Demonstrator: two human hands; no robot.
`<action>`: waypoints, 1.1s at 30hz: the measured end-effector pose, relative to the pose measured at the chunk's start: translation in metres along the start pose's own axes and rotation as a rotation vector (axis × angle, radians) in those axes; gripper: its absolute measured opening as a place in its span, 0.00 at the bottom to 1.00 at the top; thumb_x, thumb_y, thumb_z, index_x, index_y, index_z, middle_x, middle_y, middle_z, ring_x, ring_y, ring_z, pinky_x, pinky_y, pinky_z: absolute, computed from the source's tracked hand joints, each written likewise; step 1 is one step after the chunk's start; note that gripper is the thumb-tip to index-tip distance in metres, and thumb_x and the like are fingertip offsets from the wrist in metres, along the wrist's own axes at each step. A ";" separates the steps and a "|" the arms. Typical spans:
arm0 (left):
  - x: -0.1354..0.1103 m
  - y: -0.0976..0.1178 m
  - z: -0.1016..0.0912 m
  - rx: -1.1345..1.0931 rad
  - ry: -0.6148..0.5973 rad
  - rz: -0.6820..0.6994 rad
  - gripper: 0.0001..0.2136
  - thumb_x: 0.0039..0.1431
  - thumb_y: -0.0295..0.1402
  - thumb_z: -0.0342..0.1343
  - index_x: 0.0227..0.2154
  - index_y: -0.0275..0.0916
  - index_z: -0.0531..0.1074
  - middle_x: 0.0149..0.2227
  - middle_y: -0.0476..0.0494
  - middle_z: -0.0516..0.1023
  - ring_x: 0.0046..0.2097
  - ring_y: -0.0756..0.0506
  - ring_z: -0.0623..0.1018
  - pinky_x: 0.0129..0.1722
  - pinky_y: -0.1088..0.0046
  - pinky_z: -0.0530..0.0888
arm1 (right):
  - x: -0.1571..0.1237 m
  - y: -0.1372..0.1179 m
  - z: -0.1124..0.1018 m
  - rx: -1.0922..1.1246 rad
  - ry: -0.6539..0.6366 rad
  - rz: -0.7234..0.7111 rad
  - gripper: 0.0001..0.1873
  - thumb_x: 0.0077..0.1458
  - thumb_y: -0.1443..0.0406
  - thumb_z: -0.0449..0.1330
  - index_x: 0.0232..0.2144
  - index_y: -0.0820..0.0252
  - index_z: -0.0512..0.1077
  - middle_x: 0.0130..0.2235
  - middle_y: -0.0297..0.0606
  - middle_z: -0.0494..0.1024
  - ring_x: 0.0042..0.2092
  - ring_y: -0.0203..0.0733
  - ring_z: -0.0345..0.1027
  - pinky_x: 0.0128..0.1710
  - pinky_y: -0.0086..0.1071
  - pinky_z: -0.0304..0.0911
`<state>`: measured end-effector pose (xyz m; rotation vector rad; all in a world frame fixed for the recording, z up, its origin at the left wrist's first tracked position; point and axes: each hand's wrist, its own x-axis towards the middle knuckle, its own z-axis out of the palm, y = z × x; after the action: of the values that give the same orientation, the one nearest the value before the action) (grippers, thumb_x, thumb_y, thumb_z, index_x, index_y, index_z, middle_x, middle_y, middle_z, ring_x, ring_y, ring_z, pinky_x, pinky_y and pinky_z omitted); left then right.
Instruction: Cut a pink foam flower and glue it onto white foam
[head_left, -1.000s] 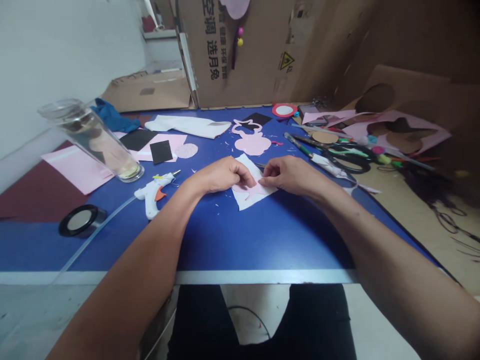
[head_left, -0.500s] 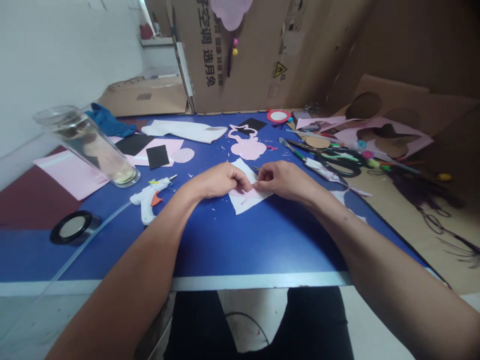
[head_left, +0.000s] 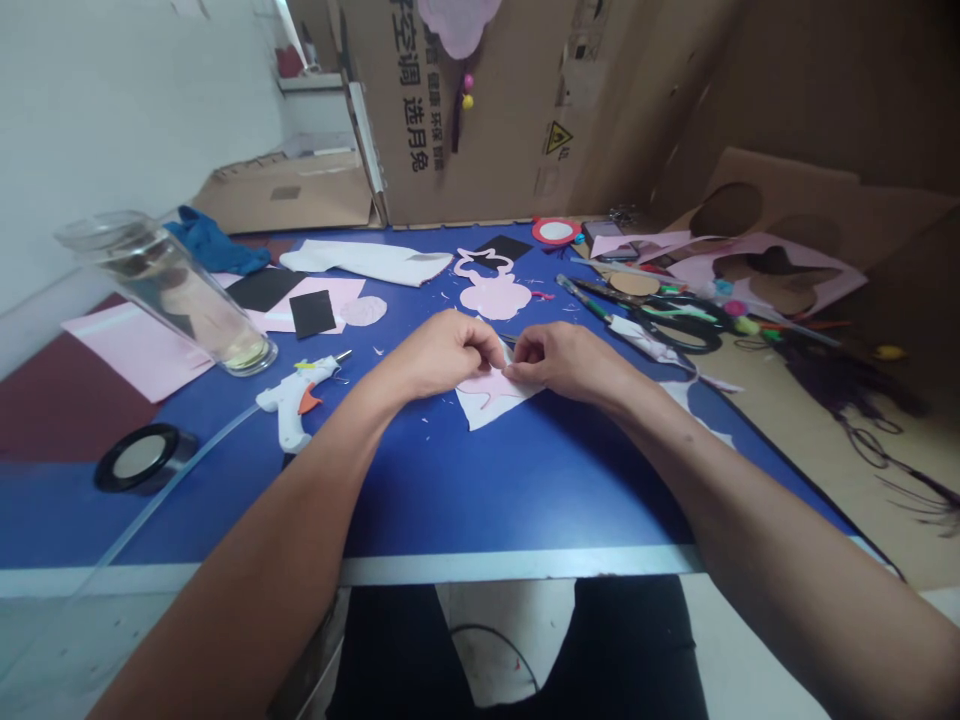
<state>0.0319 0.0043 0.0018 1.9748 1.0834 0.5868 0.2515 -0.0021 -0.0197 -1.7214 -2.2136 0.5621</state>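
Note:
Both of my hands meet over a white paper sheet (head_left: 480,408) lying on the blue table (head_left: 487,490). On that sheet lies a small pink cutout (head_left: 489,384). My left hand (head_left: 442,352) has its fingers curled and pinched on the cutout's left side. My right hand (head_left: 566,360) pinches the same cutout from the right, fingertips nearly touching those of the left hand. Just behind the hands lies a larger pink flower-shaped cutout (head_left: 493,294).
A white glue gun (head_left: 294,396) lies left of my hands, with a glass jar (head_left: 176,292) and a black tape roll (head_left: 142,458) further left. Black scissors (head_left: 679,325), pens and pink scraps crowd the right. Cardboard boxes (head_left: 480,110) stand at the back.
My hands have drawn closer together over the pink cutout, the fingertips now almost touching. The view has shifted slightly; the table's contents stay where they were.

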 end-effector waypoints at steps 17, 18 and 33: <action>0.004 -0.014 0.005 -0.018 -0.135 -0.070 0.19 0.50 0.17 0.51 0.34 0.39 0.86 0.38 0.48 0.88 0.41 0.49 0.84 0.44 0.74 0.78 | 0.001 0.001 0.001 0.004 0.012 -0.007 0.09 0.54 0.57 0.68 0.35 0.54 0.81 0.34 0.34 0.84 0.33 0.40 0.72 0.30 0.32 0.54; 0.004 -0.015 0.004 -0.029 -0.135 -0.067 0.19 0.50 0.16 0.51 0.34 0.39 0.86 0.37 0.48 0.88 0.40 0.49 0.84 0.44 0.74 0.78 | 0.001 0.001 0.001 0.006 0.013 -0.009 0.09 0.54 0.57 0.68 0.35 0.54 0.81 0.34 0.34 0.84 0.33 0.40 0.72 0.30 0.32 0.54; 0.005 -0.015 0.004 -0.141 -0.140 -0.126 0.23 0.44 0.12 0.47 0.30 0.37 0.85 0.34 0.48 0.87 0.37 0.51 0.83 0.43 0.76 0.78 | -0.014 -0.010 -0.021 0.028 0.141 -0.112 0.15 0.61 0.70 0.58 0.41 0.57 0.86 0.36 0.37 0.86 0.35 0.41 0.75 0.34 0.31 0.59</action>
<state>0.0304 0.0116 -0.0125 1.7837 1.0415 0.4385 0.2555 -0.0147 0.0037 -1.5610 -2.1763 0.4293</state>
